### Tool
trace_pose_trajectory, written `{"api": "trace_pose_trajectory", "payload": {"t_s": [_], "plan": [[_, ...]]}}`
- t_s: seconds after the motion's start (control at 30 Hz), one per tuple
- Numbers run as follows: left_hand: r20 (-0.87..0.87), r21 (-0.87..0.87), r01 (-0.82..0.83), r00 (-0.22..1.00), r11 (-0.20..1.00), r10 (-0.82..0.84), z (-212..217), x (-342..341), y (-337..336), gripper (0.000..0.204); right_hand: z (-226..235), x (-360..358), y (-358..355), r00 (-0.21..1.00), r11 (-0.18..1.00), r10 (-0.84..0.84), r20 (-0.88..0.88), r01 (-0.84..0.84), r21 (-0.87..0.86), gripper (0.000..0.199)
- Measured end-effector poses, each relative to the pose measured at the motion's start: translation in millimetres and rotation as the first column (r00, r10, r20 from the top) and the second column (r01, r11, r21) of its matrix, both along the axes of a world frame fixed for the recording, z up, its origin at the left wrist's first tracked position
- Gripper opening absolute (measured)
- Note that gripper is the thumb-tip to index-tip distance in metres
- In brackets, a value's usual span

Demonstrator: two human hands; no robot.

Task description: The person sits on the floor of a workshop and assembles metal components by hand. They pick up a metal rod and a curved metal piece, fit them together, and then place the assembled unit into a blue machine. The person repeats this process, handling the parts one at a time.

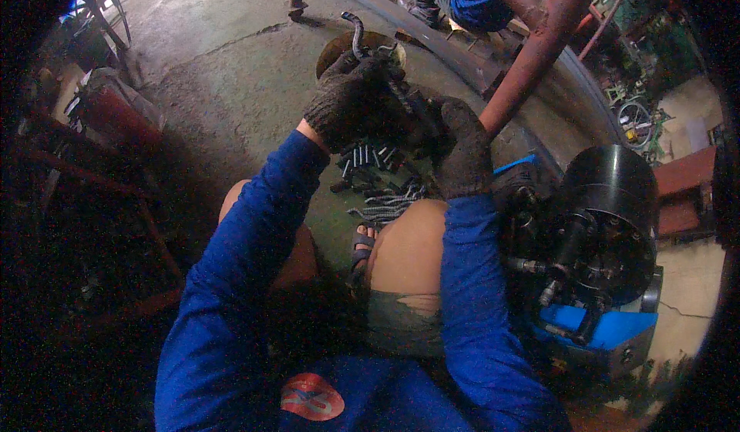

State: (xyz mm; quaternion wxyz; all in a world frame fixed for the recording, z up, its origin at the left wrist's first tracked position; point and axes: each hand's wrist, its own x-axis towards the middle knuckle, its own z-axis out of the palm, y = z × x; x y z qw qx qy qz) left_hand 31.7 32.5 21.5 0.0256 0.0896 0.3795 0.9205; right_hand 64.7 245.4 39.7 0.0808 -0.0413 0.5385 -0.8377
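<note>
My left hand [348,102], in a dark knit glove, is closed round a bent grey rod [356,30] whose hooked end sticks up past the fingers. My right hand [465,145], gloved the same way, is closed at the right end of a dark, long piece [420,114] that spans the gap between the hands. Shadow hides what exactly this piece is. Below the hands, short metal pins [368,157] lie on the floor in a loose row. Nearer my foot is a pile of ribbed, twisted grey rods [395,203].
A round tan container [333,51] stands beyond my left hand. A rusty red pipe frame [518,77] slants down at the right. Close by stands a black cylindrical machine [609,220] with a blue base. Another person in blue [482,2] sits beyond a long steel beam [455,58].
</note>
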Motion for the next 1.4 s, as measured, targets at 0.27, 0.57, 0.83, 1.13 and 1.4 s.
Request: {"api": "trace_pose_trajectory", "payload": {"t_s": [0.27,0.57,0.83,1.13,1.4], "plan": [[-0.055,0.017,0.009,0.998,1.0,-0.008,-17,-13,1,0.031,13,8,5,0.97,0.978,0.207,-0.129,-0.21,-0.013,0.037],[-0.023,0.077,0.056,0.998,0.995,-0.054,-23,-20,10,0.027,6,4,-4,0.994,0.998,0.059,-0.094,-0.061,-0.021,0.04],[-0.182,-0.126,-0.025,0.983,0.992,0.002,-26,-21,4,0.026,11,5,-5,0.998,0.997,0.051,-0.047,-0.048,0.054,0.041],[-0.076,-0.031,0.042,0.996,0.999,-0.044,-16,-12,6,0.033,8,2,2,0.992,0.991,0.125,-0.007,-0.124,0.043,0.039],[-0.121,-0.156,0.037,0.991,0.987,-0.057,-8,-2,-4,0.043,3,-3,3,0.973,0.97,0.195,0.122,-0.173,-0.173,0.045]]}}
